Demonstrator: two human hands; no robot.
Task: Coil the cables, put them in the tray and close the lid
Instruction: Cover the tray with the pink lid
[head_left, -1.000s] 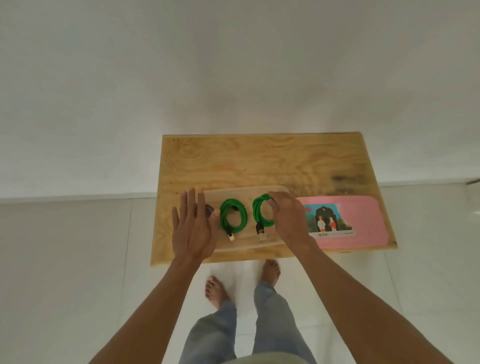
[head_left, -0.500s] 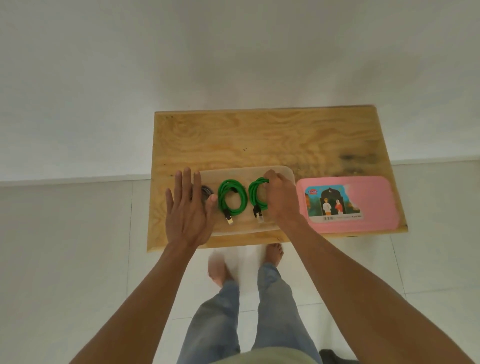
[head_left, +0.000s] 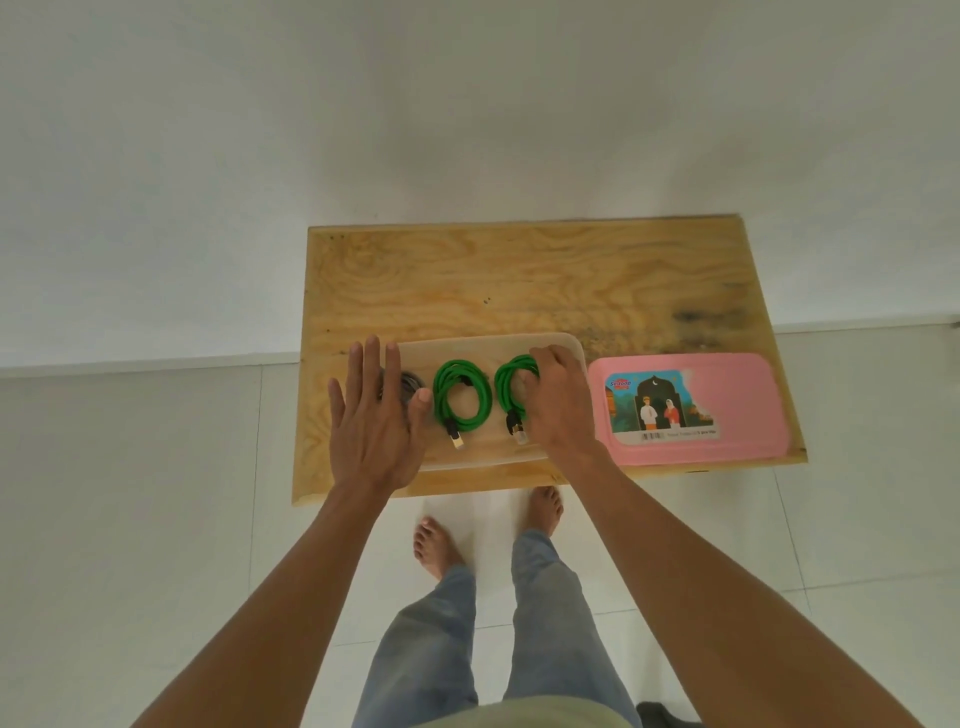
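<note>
A clear plastic tray (head_left: 483, 347) sits near the front edge of the wooden table (head_left: 519, 280). Inside it lie two coiled green cables: one in the middle (head_left: 461, 397) and one to its right (head_left: 506, 387). My right hand (head_left: 558, 405) has its fingers curled over the right coil inside the tray. A dark coiled cable (head_left: 408, 384) lies at the tray's left end, mostly hidden under my left hand (head_left: 374, 421), which is flat with fingers spread over that end. The pink lid (head_left: 737, 410), with a picture label, lies flat to the right of the tray.
The table stands against a white wall, and its front edge is just below the tray. My bare feet (head_left: 436, 540) and jeans are on the white tiled floor beneath. A dark object (head_left: 662, 714) lies on the floor at the bottom right.
The camera view shifted, so the table sits differently in frame. Both hands stay where they were: the left flat over the tray's left end, the right on the right green coil.
</note>
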